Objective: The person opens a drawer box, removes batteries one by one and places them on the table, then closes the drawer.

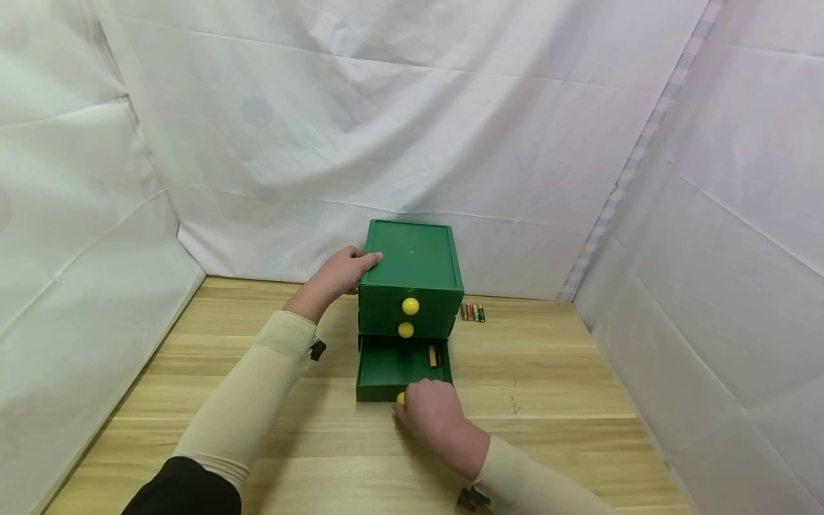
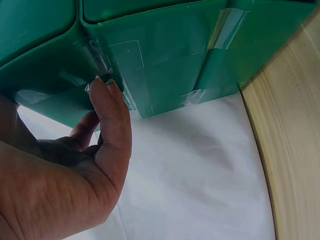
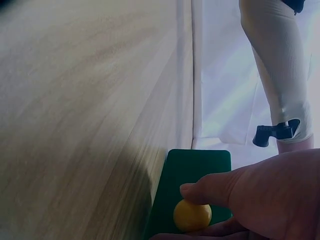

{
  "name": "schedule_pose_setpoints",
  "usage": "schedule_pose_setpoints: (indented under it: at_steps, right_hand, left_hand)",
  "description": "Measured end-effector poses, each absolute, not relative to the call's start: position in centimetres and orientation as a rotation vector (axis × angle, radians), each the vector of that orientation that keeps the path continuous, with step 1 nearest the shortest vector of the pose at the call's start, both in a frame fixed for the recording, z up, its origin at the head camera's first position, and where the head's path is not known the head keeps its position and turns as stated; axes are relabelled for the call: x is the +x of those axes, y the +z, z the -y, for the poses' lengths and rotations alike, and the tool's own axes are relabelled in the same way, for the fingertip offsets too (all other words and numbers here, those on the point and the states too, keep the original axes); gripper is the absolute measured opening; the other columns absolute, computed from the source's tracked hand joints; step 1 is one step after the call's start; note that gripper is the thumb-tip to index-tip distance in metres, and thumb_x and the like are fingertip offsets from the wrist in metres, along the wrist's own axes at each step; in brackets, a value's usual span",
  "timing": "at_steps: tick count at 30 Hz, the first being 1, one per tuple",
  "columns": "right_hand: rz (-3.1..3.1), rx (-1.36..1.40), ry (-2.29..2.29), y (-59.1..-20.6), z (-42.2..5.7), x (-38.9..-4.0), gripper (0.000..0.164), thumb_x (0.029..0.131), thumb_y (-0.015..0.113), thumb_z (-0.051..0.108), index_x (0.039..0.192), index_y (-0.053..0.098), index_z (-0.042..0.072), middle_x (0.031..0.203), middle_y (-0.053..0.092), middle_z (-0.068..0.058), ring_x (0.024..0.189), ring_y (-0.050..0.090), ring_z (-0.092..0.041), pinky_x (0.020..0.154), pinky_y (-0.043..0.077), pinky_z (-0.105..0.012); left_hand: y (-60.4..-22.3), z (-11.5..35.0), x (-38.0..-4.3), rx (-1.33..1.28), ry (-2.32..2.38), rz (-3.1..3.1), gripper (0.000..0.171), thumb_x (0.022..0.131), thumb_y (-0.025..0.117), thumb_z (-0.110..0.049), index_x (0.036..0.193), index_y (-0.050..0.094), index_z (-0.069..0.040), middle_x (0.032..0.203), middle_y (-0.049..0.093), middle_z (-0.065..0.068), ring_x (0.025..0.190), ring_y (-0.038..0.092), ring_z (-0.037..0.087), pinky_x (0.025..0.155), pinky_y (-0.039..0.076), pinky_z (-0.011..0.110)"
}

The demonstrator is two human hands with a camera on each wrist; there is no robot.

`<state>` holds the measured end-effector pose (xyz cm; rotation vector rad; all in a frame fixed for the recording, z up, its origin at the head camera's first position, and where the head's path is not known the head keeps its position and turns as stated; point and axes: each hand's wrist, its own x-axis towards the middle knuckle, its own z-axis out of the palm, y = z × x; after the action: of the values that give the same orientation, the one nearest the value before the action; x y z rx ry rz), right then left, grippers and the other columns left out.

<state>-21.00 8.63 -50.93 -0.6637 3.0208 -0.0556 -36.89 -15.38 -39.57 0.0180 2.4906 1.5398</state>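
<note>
A green drawer cabinet point(image 1: 412, 254) with yellow knobs stands on the table, its bottom drawer point(image 1: 393, 365) pulled out. At the cabinet's top left edge, my left hand point(image 1: 337, 275) grips with the thumb on top and the fingers against the side; in the left wrist view those fingertips point(image 2: 107, 90) touch the taped green wall. My right hand point(image 1: 438, 422) pinches the yellow knob point(image 3: 192, 216) of the bottom drawer between thumb and fingers. Inside that drawer, near its right wall, lie a yellow battery point(image 1: 433, 356) and a dark one beside it.
Several small batteries point(image 1: 473, 312) lie in a row on the wooden table point(image 1: 547, 386), right of the cabinet. White cloth point(image 1: 386, 129) hangs behind and along both sides. The two upper drawers, with knobs point(image 1: 410, 306), are closed.
</note>
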Motion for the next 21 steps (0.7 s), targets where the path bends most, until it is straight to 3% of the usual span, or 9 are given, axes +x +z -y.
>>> schedule_pose_setpoints:
  at_steps: [21]
  right_hand:
    - [-2.99, -0.69, 0.002, -50.3, -8.3, -19.8, 0.059, 0.103, 0.078, 0.054, 0.061, 0.056, 0.017, 0.056, 0.048, 0.005, 0.05, 0.044, -0.011, 0.046, 0.039, -0.026]
  left_hand:
    - [-39.7, 15.4, -36.9, 0.025, 1.537, -2.488, 0.077, 0.111, 0.055, -0.065, 0.155, 0.047, -0.003, 0.139, 0.059, 0.018, 0.121, 0.063, 0.034, 0.107, 0.057, 0.053]
